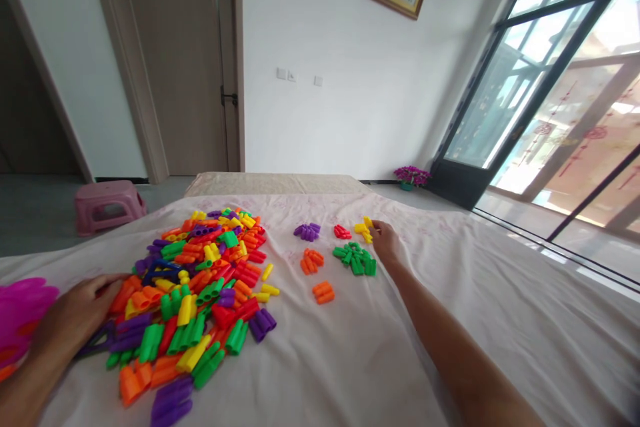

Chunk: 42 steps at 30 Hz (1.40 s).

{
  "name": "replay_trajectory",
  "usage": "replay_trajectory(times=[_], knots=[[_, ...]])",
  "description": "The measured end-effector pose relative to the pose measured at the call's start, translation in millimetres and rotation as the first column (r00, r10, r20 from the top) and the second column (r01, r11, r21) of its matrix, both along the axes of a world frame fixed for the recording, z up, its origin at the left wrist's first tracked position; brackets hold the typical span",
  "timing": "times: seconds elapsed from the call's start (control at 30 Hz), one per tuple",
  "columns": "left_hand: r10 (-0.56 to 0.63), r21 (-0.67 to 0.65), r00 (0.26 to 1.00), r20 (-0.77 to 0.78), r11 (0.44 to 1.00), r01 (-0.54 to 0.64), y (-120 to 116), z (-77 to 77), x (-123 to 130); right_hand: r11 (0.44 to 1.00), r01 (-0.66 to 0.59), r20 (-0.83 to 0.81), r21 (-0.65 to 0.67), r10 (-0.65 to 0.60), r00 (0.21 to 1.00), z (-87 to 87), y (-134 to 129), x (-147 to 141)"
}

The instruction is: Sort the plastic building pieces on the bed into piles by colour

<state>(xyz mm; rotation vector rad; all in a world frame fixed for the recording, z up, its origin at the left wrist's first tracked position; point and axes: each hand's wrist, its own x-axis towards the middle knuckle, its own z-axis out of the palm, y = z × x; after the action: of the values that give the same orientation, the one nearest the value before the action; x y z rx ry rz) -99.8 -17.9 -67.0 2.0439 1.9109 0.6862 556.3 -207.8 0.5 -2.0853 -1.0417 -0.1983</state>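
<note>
My right hand (386,241) is closed in a pinch on a yellow plastic tube block (369,221), above a small group of yellow blocks (363,233). Close by lie a green group (356,259) and a small red one (343,232). Purple blocks (307,232) and two orange groups, one upper (312,261) and one lower (323,292), lie further left. My left hand (80,313) rests at the left edge of a large mixed pile of blocks (200,287), beside orange pieces. Its fingers look stretched out, with the tips partly hidden.
A pale patterned cloth (310,360) covers the surface under the blocks. At the left edge sits a bright pink container (25,310) with some orange in it. Beyond are a pink stool (107,207), a door (175,67) and potted purple flowers (412,176).
</note>
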Motion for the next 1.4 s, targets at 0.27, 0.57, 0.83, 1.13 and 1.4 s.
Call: replay_trajectory(times=[0.27, 0.57, 0.83, 1.13, 1.4], knots=[[0.010, -0.030, 0.996, 0.091, 1.000, -0.007, 5.6, -8.8, -4.7, 0.952, 0.237, 0.153, -0.195, -0.209, 0.966, -18.9, -12.9, 82.4], [0.003, -0.019, 0.995, 0.102, 1.000, -0.001, 2.5, -5.1, -3.0, 0.932, 0.163, 0.193, -0.323, -0.104, 0.976, -25.7, 2.5, 82.6], [0.015, -0.009, 1.000, 0.021, 1.000, -0.015, -14.8, 13.8, 10.9, 0.958, 0.164, 0.149, -0.234, -0.132, 0.980, -16.6, 1.1, 64.4], [0.028, -0.015, 0.999, 0.019, 1.000, -0.027, -22.9, 22.1, 16.9, 0.837, -0.536, 0.100, -0.110, 0.545, 0.832, 12.1, 26.6, -115.9], [0.035, -0.021, 0.999, 0.014, 0.999, -0.034, -23.9, 24.1, 18.0, 0.484, -0.797, 0.089, -0.362, 0.869, 0.487, 23.8, 5.9, -233.9]])
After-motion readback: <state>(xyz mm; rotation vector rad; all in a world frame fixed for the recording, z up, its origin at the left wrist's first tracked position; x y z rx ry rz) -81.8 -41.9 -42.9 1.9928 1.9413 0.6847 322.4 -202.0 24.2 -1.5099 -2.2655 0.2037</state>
